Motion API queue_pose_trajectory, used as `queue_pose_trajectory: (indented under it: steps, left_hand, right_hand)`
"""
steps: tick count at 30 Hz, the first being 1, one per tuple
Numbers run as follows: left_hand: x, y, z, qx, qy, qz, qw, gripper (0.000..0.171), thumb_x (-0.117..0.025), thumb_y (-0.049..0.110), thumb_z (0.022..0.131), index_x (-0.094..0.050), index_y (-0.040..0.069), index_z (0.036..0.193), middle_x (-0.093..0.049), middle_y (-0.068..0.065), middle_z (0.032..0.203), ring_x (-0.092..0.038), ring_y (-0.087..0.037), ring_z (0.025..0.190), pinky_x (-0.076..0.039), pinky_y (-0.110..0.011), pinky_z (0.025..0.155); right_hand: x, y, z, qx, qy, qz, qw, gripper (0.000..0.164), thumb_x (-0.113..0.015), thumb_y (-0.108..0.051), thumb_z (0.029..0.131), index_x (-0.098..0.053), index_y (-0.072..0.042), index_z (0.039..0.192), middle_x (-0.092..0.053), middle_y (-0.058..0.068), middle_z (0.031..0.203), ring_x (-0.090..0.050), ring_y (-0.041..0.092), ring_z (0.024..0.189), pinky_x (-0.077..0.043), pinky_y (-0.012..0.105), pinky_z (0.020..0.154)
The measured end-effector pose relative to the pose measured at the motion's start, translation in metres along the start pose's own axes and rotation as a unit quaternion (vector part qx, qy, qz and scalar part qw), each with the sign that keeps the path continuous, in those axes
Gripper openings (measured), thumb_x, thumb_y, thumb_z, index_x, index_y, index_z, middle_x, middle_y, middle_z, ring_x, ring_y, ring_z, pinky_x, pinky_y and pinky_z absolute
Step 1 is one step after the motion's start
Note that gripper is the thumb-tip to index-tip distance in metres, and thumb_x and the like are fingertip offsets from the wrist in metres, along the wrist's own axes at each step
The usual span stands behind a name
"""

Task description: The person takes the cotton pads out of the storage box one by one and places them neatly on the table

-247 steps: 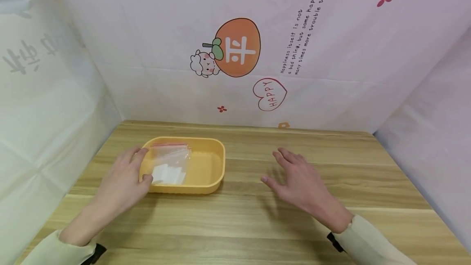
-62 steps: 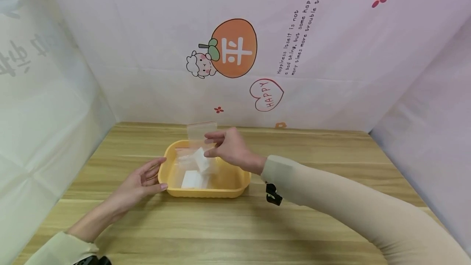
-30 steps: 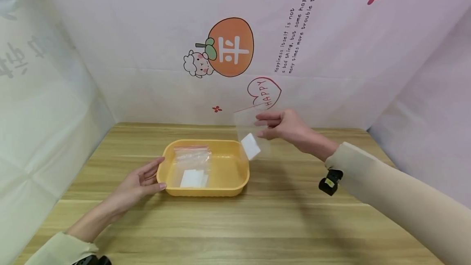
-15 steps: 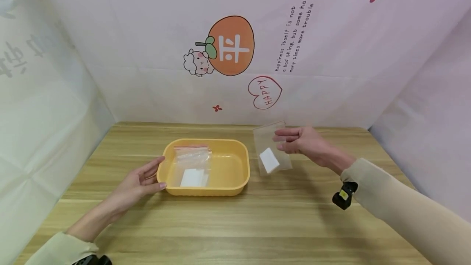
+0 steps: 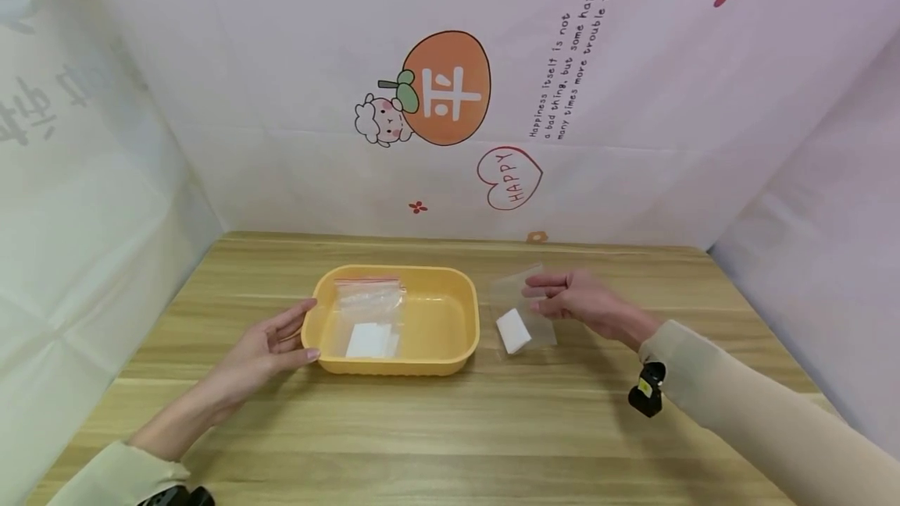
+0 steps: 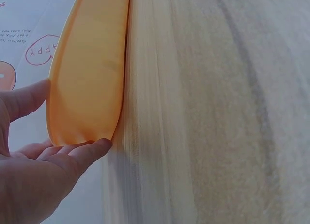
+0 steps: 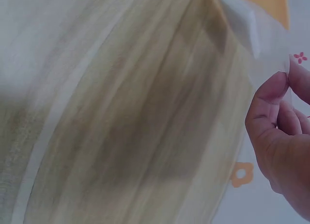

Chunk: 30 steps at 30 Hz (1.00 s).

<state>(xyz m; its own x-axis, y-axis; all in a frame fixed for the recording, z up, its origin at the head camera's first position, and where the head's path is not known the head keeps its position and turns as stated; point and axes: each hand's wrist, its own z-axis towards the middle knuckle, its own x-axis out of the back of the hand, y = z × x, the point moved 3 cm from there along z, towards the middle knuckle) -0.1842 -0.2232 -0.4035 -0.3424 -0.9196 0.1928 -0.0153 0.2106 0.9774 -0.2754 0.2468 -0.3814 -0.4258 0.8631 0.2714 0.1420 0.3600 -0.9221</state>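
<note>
My left hand [image 5: 263,350] grips the left end of a yellow plastic tray [image 5: 450,365], its thumb and fingers spread around the corner. In the left wrist view, fingertips touch the outside of the tray [image 6: 89,73] and its rim. To the right of the tray, my right hand [image 5: 591,304] pinches a clear zip-lock bag [image 5: 543,330] between thumb and fingers. A white block [image 5: 513,330] shows inside that bag, which is low over the table. The right wrist view shows the pinched edge of the bag [image 7: 269,40]. More zip-lock bags [image 5: 369,299] with white pieces lie in the tray's left half.
The wood-grain table [image 5: 422,436] carries the tray near its back edge. A printed white cloth [image 5: 316,178] hangs behind it, with plain cloth sides at left and right. Black wrist cameras [image 5: 647,390] sit by both sleeves.
The right hand has lifted one bag out of the tray, carried it right and lowered it towards the table. Earlier, the left hand and tray shifted right; lately they have stayed put.
</note>
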Motion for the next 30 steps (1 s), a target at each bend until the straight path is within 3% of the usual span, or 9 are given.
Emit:
queue_pose_trajectory:
  steps: [4,11,21,30]
  left_hand:
    - [0.0,0.0,0.0,-0.003,-0.001,0.001,1.0,0.091,-0.075,0.012,0.099,-0.016,-0.003,0.166,-0.013,-0.03,0.17,-0.033,-0.049,0.148,-0.046,-0.03,0.107]
    - [0.0,0.0,0.001,0.0,0.0,0.001,1.0,0.091,-0.075,0.014,0.099,-0.016,-0.002,0.167,-0.013,-0.029,0.17,-0.033,-0.049,0.148,-0.047,-0.03,0.107]
    - [0.0,0.002,0.0,0.007,0.0,-0.003,1.0,0.089,-0.074,0.012,0.1,-0.017,0.0,0.167,-0.013,-0.029,0.17,-0.033,-0.048,0.149,-0.048,-0.029,0.106]
    - [-0.001,0.003,-0.001,0.005,0.0,0.003,1.0,0.088,-0.073,0.011,0.1,-0.016,-0.001,0.167,-0.013,-0.029,0.17,-0.032,-0.048,0.149,-0.047,-0.03,0.107]
  right_hand:
    - [0.001,0.008,0.003,-0.004,0.006,-0.01,1.0,0.059,-0.068,0.002,0.099,-0.045,0.012,0.152,-0.052,0.028,0.152,-0.061,0.035,0.131,-0.059,0.033,0.094]
    - [0.005,0.018,0.011,-0.006,0.025,-0.047,0.999,0.06,-0.072,0.005,0.094,-0.051,0.009,0.15,-0.057,0.025,0.147,-0.07,0.02,0.111,-0.061,0.03,0.084]
    - [0.006,0.021,0.014,-0.003,0.048,-0.091,0.995,0.058,-0.079,0.001,0.091,-0.058,0.007,0.145,-0.056,0.026,0.147,-0.07,0.019,0.106,-0.061,0.028,0.076]
    - [0.003,0.024,0.016,0.027,0.074,-0.153,0.985,0.058,-0.086,-0.005,0.087,-0.063,0.008,0.139,-0.06,0.024,0.144,-0.058,0.037,0.133,-0.059,0.031,0.091]
